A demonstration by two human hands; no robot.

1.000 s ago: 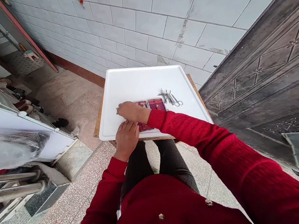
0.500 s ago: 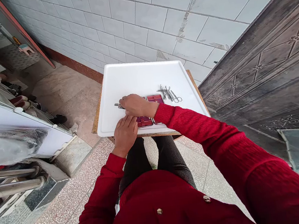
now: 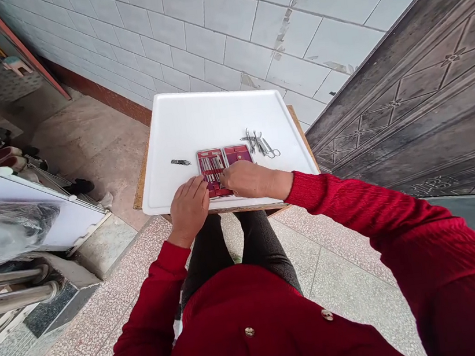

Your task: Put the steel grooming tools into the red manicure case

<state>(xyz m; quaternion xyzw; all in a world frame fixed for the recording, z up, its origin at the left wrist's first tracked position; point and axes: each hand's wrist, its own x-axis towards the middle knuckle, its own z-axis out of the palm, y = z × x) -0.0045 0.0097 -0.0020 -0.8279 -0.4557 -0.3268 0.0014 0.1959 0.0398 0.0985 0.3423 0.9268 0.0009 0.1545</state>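
A red manicure case point(image 3: 223, 192) lies unfolded on a white tray point(image 3: 211, 114), with several slim metal tools point(image 3: 210, 170) in its left half. My left hand point(image 3: 189, 205) rests flat at the case's left edge, fingers stretched out. Over the lower middle of the case, my right hand point(image 3: 249, 179) has its fingers pinched at the tools; whatever is between the fingertips is hidden. Left of the case lies a small metal nail clipper point(image 3: 180, 162). Beyond the case's right half is a cluster of metal nippers and scissors point(image 3: 261, 143).
The tray sits on a wooden stand point(image 3: 294, 113) against a tiled wall point(image 3: 201, 37). A dark patterned metal door point(image 3: 406, 97) stands at the right. Shoes point(image 3: 9, 155) fill a rack at the left.
My right hand has moved right and nearer me, from the nail clipper to the case. The clipper now lies uncovered on the tray. My left hand stays at the case's edge.
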